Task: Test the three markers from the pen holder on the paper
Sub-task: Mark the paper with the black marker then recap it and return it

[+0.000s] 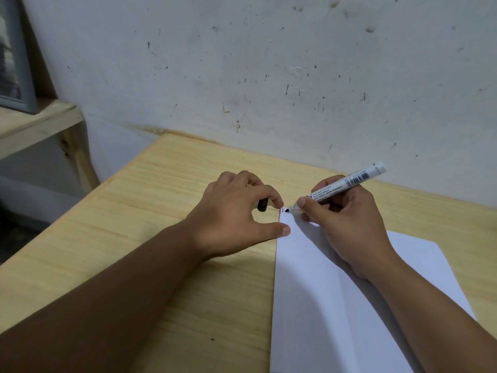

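A white sheet of paper [317, 292] lies on the wooden table [166, 211]. My right hand [347, 224] grips a white marker [347, 181] with a black tip; the tip touches the paper's far left corner, beside short red and blue marks [281, 210]. My left hand [236, 214] rests at the paper's left edge, thumb and forefinger pressing the corner, with a black cap [262, 205] tucked under its curled fingers. The pen holder and the other markers are out of view.
A stained white wall [269, 76] runs right behind the table. To the left stand a lower wooden shelf [32, 125] and a grey frame [16, 63] on it. The table's left edge drops to a dark floor.
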